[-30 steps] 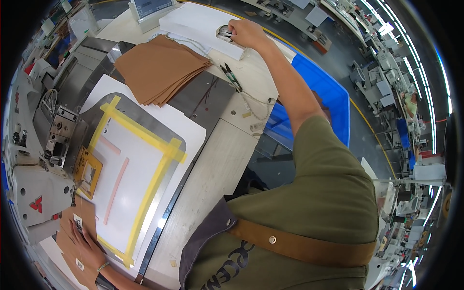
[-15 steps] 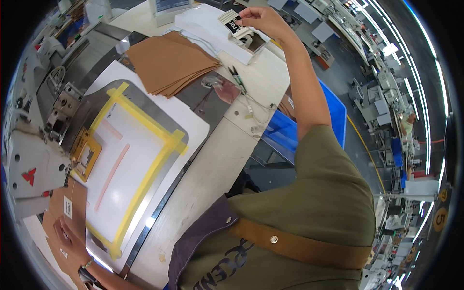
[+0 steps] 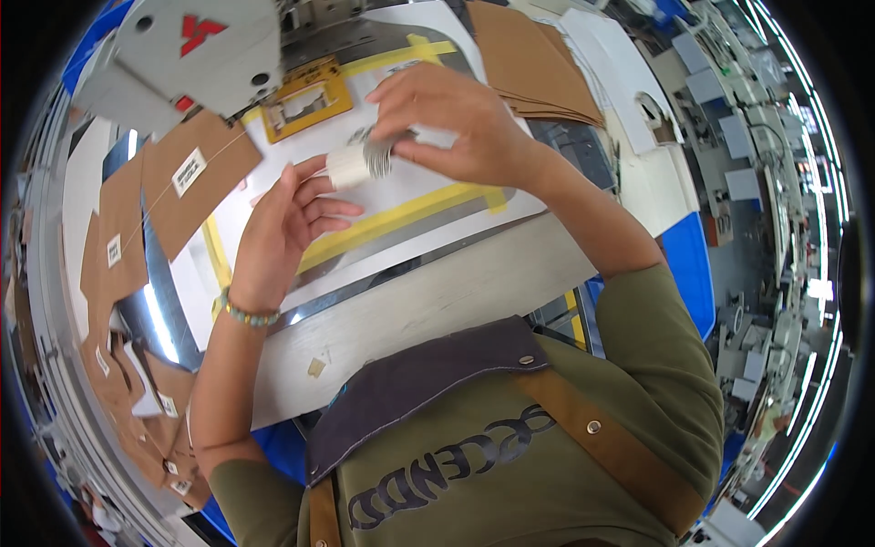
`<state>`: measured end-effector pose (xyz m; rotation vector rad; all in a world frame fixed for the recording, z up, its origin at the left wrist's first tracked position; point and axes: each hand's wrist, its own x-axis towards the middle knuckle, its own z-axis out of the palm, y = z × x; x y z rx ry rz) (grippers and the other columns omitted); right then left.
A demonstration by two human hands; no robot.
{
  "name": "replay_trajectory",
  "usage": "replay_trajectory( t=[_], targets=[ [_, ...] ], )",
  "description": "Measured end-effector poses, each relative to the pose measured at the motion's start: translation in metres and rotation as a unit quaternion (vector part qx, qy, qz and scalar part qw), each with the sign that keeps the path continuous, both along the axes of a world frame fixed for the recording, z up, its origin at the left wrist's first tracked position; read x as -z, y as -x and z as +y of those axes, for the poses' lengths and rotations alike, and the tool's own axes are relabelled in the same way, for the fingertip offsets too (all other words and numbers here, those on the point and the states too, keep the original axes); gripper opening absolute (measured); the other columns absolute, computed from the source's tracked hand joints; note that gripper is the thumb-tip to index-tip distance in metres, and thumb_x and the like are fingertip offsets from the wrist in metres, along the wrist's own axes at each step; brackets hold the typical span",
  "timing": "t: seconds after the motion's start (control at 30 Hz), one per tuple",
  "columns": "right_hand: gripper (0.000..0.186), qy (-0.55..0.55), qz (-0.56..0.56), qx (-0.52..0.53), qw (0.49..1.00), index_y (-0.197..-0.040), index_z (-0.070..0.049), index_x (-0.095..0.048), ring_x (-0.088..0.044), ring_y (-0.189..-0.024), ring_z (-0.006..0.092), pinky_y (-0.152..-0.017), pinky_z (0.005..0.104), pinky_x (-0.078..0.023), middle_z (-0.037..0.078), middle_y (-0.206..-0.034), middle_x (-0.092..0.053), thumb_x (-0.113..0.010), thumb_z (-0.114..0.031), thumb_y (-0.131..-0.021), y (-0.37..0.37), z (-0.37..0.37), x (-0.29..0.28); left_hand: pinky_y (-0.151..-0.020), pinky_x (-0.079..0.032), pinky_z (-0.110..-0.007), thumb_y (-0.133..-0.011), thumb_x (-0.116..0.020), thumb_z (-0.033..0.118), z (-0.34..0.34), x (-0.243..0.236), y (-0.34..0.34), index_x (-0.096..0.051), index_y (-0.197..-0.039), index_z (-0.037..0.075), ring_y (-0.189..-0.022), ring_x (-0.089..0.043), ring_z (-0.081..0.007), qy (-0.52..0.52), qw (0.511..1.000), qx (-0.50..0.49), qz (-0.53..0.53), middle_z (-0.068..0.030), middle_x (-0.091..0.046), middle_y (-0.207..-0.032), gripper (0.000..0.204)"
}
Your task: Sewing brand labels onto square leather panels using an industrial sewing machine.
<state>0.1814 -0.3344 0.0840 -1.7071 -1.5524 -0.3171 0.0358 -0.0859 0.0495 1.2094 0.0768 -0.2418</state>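
A small stack of white labels (image 3: 351,168) is held between my two hands above the white sheet framed in yellow tape (image 3: 447,201). My left hand (image 3: 284,214) pinches the stack's left end, its lower fingers loosely curled. At the other end the label edges fan out under my right hand (image 3: 460,123), whose thumb and fingers close on them. Just beyond is a yellow frame (image 3: 307,102) with a cut-out, beneath the white sewing machine head (image 3: 214,59). Left of it lies a brown panel (image 3: 205,196) bearing a white label (image 3: 190,171).
More labelled brown panels (image 3: 114,283) hang along the left side. A pile of brown sheets (image 3: 533,68) sits at the far right, beside a small open box (image 3: 654,114) on white paper. A blue bin (image 3: 688,273) stands right of the table.
My right hand has come from the small box to the middle, now with the label stack. My left hand has left the brown panel and joined it. The view has turned left.
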Motion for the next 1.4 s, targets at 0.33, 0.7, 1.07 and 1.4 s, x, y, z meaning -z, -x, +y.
replay_trajectory(
  t=[0.33, 0.7, 1.07, 1.4],
  targets=[
    [0.028, 0.027, 0.108, 0.034, 0.993, -0.122, -0.009, -0.076, -0.063, -0.131, 0.031, -0.106, 0.042, -0.054, 0.01, -0.142, -0.067, -0.08, -0.009, -0.094, 0.017, 0.023, 0.025, -0.102, -0.052, -0.025, -0.102, -0.074, 0.007, -0.013, 0.013, 0.003, -0.05, -0.155, -0.002, -0.115, -0.067, -0.0071, 0.006, 0.99, -0.14, 0.014, -0.0032, -0.075, -0.125, 0.059],
    [0.057, 0.133, 0.087, 0.11, 0.981, -0.131, -0.004, -0.056, -0.069, -0.11, 0.0369, -0.093, 0.0436, -0.056, 0.015, -0.133, -0.065, -0.086, -0.021, -0.085, 0.054, 0.045, 0.037, -0.101, -0.058, -0.028, -0.096, -0.078, 0.003, -0.027, 0.012, 0.008, -0.042, -0.153, -0.005, -0.113, -0.071, -0.0135, 0.034, 0.979, -0.189, 0.064, -0.0084, -0.072, -0.122, 0.068],
    [0.04, 0.211, 0.148, -0.047, 0.965, -0.122, -0.007, -0.064, -0.068, -0.112, 0.033, -0.094, 0.0424, -0.055, 0.01, -0.121, -0.071, -0.082, -0.018, -0.087, 0.014, 0.04, 0.055, -0.089, -0.06, -0.027, -0.105, -0.07, 0.011, 0.015, -0.003, 0.042, -0.037, -0.161, -0.004, -0.108, -0.073, -0.0173, -0.14, 0.984, 0.011, 0.106, -0.0138, -0.073, -0.12, 0.067],
    [0.046, 0.179, -0.022, 0.006, 0.984, -0.118, -0.007, -0.066, -0.061, -0.128, 0.0331, -0.104, 0.0461, -0.05, 0.011, -0.141, -0.067, -0.086, -0.034, -0.087, 0.026, 0.024, 0.047, -0.108, -0.047, -0.046, -0.075, -0.092, 0.012, 0.005, 0.012, 0.015, -0.055, -0.154, 0.005, -0.122, -0.06, -0.035, -0.571, 0.76, -0.059, -0.306, -0.015, -0.07, -0.131, 0.087]
  ],
)
